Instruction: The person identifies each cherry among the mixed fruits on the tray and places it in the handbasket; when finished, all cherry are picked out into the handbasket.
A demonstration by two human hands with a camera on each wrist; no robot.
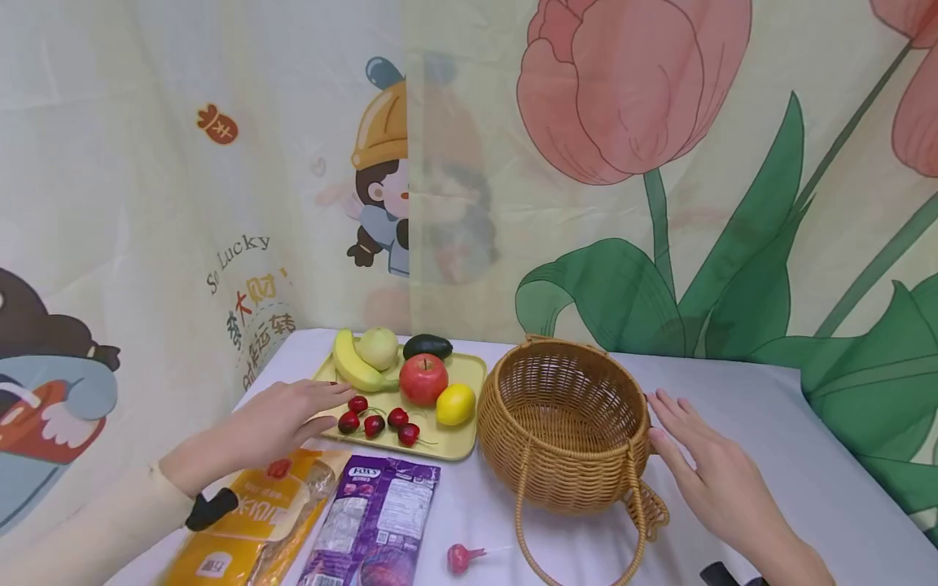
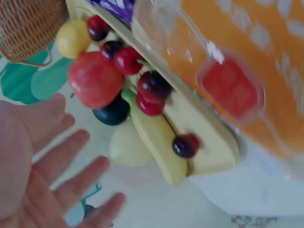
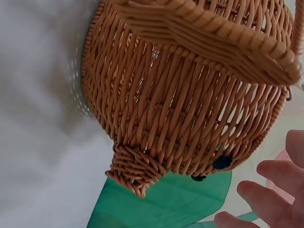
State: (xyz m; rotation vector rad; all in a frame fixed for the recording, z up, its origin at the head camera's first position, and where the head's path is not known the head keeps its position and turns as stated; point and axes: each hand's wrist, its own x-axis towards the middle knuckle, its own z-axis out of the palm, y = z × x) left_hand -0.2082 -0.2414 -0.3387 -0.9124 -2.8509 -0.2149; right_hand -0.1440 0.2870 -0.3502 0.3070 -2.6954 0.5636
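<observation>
My left hand (image 1: pixel 267 427), fingers extended, hovers by the left edge of a yellow tray (image 1: pixel 459 443). On that tray lie a banana (image 1: pixel 354 366), a pale green round fruit (image 1: pixel 379 348), a dark avocado-like fruit (image 1: pixel 428 347), a red apple (image 1: pixel 423 379), a lemon (image 1: pixel 456 404) and several cherries (image 1: pixel 374 426). In the left wrist view, that hand's fingers are spread and hold nothing. My right hand (image 1: pixel 714 468) is beside a round wicker basket (image 1: pixel 545 480), fingers fairly straight. Its fingertips are close to the basket's right side; whether they touch cannot be told.
An orange-yellow food package (image 1: pixel 249 521) and a purple packet (image 1: pixel 377 521) lie in front of the tray. A pink wrapped lollipop (image 1: pixel 459 558) is near the basket's looped handle (image 1: pixel 522 521). Printed curtains (image 1: pixel 469 309) stand behind the white table (image 1: pixel 762 407).
</observation>
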